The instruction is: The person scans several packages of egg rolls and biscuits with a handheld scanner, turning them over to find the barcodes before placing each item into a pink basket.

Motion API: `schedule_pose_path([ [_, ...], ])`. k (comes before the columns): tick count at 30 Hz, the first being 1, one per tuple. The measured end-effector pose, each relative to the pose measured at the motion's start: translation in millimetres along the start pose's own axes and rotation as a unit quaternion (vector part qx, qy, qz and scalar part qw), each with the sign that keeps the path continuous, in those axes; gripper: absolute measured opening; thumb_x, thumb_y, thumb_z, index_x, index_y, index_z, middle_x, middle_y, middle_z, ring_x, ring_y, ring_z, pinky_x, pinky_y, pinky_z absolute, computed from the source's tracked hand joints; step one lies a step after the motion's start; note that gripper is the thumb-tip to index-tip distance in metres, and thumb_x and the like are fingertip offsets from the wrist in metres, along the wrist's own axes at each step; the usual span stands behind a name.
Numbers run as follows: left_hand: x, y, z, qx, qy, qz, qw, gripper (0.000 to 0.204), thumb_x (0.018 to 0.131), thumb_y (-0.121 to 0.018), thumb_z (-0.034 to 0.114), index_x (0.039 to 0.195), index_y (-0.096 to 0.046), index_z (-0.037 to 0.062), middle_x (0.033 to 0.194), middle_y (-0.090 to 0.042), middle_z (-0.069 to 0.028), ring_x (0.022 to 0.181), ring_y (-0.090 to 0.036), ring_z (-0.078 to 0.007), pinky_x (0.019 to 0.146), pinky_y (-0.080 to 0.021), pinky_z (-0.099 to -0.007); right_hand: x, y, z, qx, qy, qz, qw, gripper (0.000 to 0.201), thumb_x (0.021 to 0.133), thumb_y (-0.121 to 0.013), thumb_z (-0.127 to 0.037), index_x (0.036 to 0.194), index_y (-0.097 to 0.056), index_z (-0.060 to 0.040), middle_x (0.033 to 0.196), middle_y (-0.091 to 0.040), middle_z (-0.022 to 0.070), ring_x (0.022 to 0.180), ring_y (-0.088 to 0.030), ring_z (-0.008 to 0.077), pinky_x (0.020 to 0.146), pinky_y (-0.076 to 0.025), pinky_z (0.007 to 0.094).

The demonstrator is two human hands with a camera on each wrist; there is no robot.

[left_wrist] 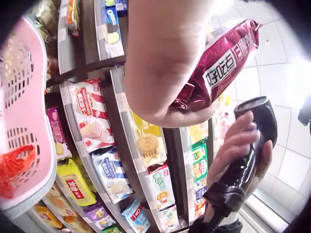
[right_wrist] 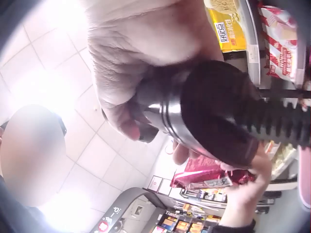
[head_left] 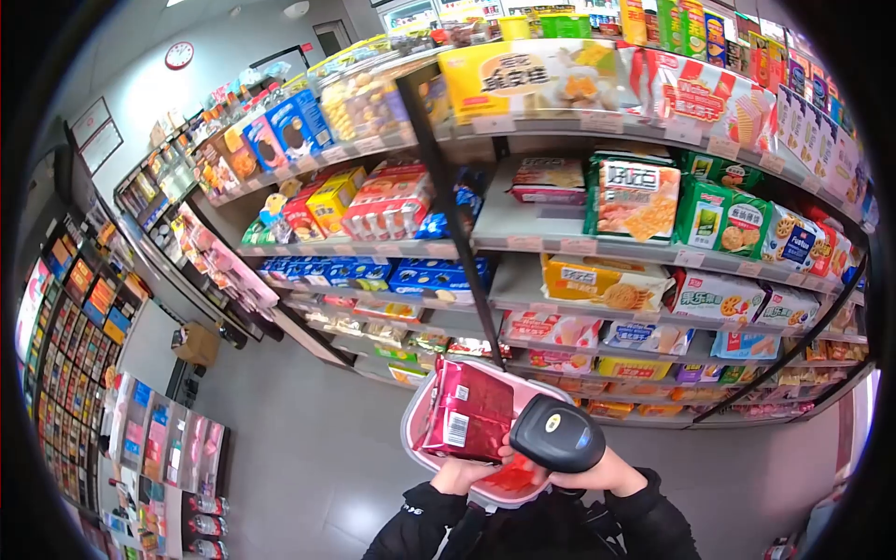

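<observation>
My left hand (head_left: pixel 455 476) grips a shiny dark red snack packet (head_left: pixel 476 406) by its lower end, above a pink plastic basket (head_left: pixel 411 437). A white barcode label shows on the packet's side in the head view. My right hand (head_left: pixel 611 473) holds a black barcode scanner (head_left: pixel 560 437) by its handle, its head close beside the packet. In the right wrist view, fingers curl round the scanner's handle (right_wrist: pixel 155 104), and a ribbed cable (right_wrist: pixel 277 121) runs from it. Bright red packaging (left_wrist: pixel 14 167) lies inside the basket in the left wrist view.
Curved store shelves (head_left: pixel 523 245) packed with biscuits and wafers stand ahead. At the left are a display rack (head_left: pixel 168 434) with bottles beside it and a cardboard box (head_left: pixel 196 343) on the grey floor (head_left: pixel 308 448). A clock (head_left: pixel 179 56) hangs on the far wall.
</observation>
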State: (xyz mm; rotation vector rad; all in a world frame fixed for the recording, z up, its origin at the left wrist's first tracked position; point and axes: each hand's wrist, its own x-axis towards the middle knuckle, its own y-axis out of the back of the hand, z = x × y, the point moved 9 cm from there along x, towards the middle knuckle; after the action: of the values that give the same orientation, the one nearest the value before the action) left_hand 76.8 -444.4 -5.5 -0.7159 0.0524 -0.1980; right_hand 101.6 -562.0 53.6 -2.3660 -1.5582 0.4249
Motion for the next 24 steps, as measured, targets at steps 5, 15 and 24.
schedule_pose_path([
  [5,-58,51,12,-0.241,0.128,0.095,0.957,0.042,0.081,-0.039,0.044,0.099,-0.047,0.0074,0.072,-0.05,-0.0109,0.055,-0.049,-0.0211,0.052,-0.039,-0.029,11,-43,25,-0.13,-0.012,0.029,0.991,0.051,0.072,-0.068,-0.013,0.115,-0.045,0.0009,0.107,-0.053,0.0083,0.1,-0.048,0.0138,0.088,-0.037,0.0284],
  [15,-150,117,-8,-0.252,0.191,0.204,0.927,0.043,0.081,-0.042,0.045,0.092,-0.049,0.0038,0.076,-0.056,-0.016,0.058,-0.053,-0.0258,0.054,-0.043,-0.034,41,-147,69,-0.234,-0.009,-0.016,0.972,0.051,0.07,-0.067,-0.015,0.114,-0.044,-0.0003,0.105,-0.055,0.0091,0.094,-0.052,0.0149,0.084,-0.041,0.0292],
  [24,-158,135,-12,-0.235,0.149,0.264,0.924,0.046,0.084,-0.044,0.041,0.108,-0.049,0.0022,0.097,-0.058,-0.0146,0.082,-0.058,-0.0247,0.072,-0.049,-0.0341,52,-167,77,-0.215,-0.014,0.018,0.976,0.044,0.07,-0.065,-0.014,0.108,-0.048,0.0001,0.102,-0.057,0.0112,0.093,-0.054,0.0185,0.085,-0.041,0.0318],
])
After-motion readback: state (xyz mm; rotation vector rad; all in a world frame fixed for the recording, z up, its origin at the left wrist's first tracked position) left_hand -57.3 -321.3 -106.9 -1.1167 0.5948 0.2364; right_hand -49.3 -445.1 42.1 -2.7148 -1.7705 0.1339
